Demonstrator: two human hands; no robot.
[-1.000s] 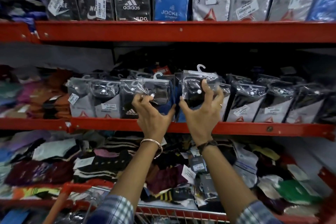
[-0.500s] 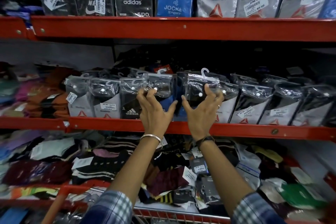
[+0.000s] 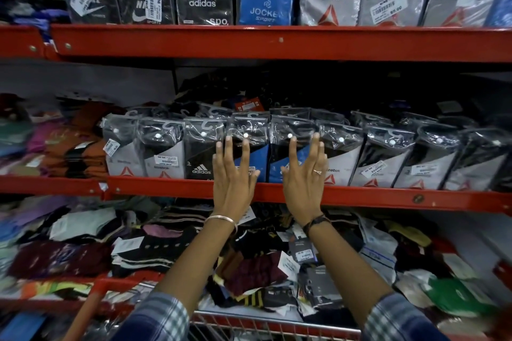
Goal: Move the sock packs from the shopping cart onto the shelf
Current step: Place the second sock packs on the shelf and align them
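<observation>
Both arms reach forward and up from the near edge, the forearms bare and the checked sleeves (image 3: pixel 155 318) pushed back. The left hand (image 3: pixel 232 174) is raised with its back to the camera, the fingers spread and pointing up, and the fingertips lie on the front of a sock pack with a blue corner (image 3: pixel 249 147). The right hand (image 3: pixel 304 174) stands in the same way just to the right, the fingers also spread, with a ring on one finger; its fingertips rest on the next blue pack (image 3: pixel 288 147). Neither hand closes around anything; whether the palms also press on the packs I cannot tell. A thin bangle (image 3: pixel 221 220) is on the left wrist and a dark band (image 3: pixel 315 223) on the right one.

The two packs stand upright in the row of sock packs (image 3: pixel 388 152) on the middle shelf (image 3: pixel 171 188), the long axis vertical, the printed fronts toward the camera and the plastic hooks at the top. The row goes from left to right along the red front edge, the packs touching each other.

On the shelf below lie loose socks (image 3: pixel 138 252) in a heap. At the near bottom edge the wire rim of the shopping cart (image 3: pixel 263 318) shows.
</observation>
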